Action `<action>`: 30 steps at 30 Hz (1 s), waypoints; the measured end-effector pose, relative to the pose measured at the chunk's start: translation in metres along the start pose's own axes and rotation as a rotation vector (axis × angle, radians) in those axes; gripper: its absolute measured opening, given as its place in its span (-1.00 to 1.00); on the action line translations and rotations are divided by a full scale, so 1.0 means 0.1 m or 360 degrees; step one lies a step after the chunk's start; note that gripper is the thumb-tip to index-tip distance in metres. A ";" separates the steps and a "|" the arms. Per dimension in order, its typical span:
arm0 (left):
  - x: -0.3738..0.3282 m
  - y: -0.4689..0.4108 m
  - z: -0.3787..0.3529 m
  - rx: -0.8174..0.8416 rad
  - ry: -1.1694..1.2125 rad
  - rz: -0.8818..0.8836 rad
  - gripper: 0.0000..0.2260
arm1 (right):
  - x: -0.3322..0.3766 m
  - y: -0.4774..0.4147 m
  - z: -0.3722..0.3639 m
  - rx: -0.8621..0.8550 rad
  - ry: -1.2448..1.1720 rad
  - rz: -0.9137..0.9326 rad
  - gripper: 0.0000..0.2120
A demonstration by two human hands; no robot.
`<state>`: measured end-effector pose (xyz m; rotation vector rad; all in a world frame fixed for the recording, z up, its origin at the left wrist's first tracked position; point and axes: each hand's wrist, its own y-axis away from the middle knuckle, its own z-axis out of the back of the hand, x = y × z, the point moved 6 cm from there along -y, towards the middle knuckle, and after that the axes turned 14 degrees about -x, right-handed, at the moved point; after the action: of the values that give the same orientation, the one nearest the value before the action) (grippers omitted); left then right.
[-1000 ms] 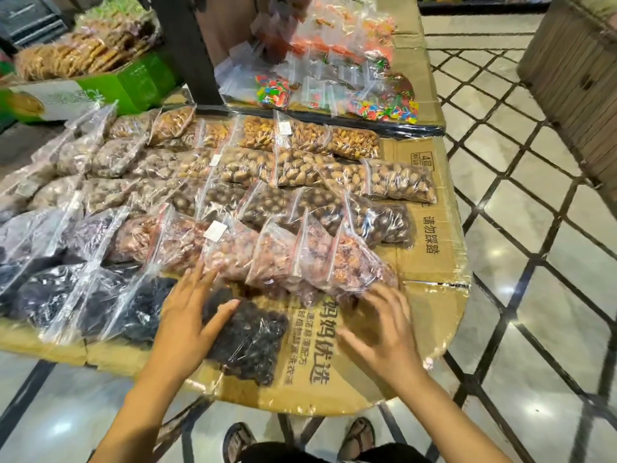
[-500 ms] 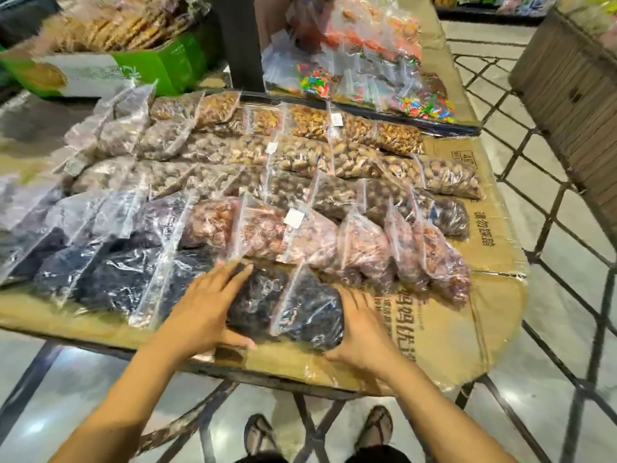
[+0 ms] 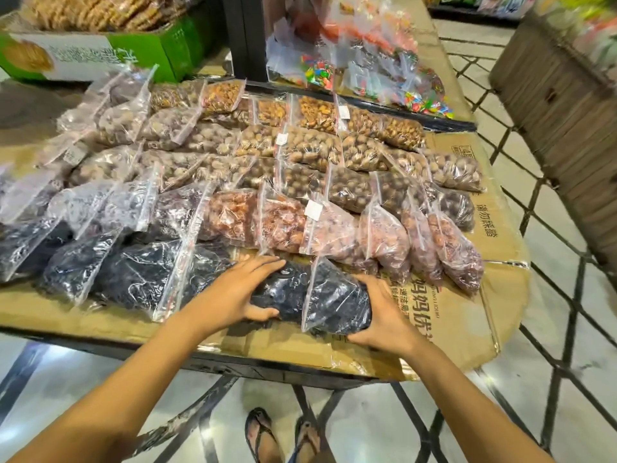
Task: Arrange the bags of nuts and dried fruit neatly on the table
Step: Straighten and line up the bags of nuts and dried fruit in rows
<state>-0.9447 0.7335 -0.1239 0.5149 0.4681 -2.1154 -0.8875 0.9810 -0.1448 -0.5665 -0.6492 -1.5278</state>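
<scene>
Two dark bags (image 3: 337, 302) of dried fruit lie overlapped at the lower centre of the frame, on the near edge of the cardboard-covered table (image 3: 100, 315), their shared long axis running left to right. We see them bracketed end to end: the left hand (image 3: 237, 292) lies over the left end with its thumb hooked under the near edge, the right hand (image 3: 384, 315) cups the right end, fingers curled round the plastic. Both hands grasp the pair. Just behind sits the row of reddish bags (image 3: 334, 232); to the left of the frame, the row of other dark bags (image 3: 140, 275). We judge that the pair must travel leftward to join that row, with the left hand between them.
</scene>
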 end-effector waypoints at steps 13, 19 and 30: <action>0.06 0.42 0.11 -0.0231 -0.0365 0.0148 -0.07 | 0.71 0.12 0.13 -0.0064 0.0128 0.0097 0.11; 0.76 0.82 0.72 -0.0137 -0.0572 0.0168 0.13 | 1.46 0.05 -0.42 -0.0081 0.0358 0.0547 -0.10; 1.56 0.78 1.05 0.0068 -0.0811 -0.0064 0.15 | 2.15 -0.64 -1.71 0.0263 0.1207 0.0344 0.20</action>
<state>-0.9811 0.5327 -0.1275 -0.0214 0.1414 -2.1959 -0.9589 0.7093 -0.1209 0.0866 -0.1153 -1.3326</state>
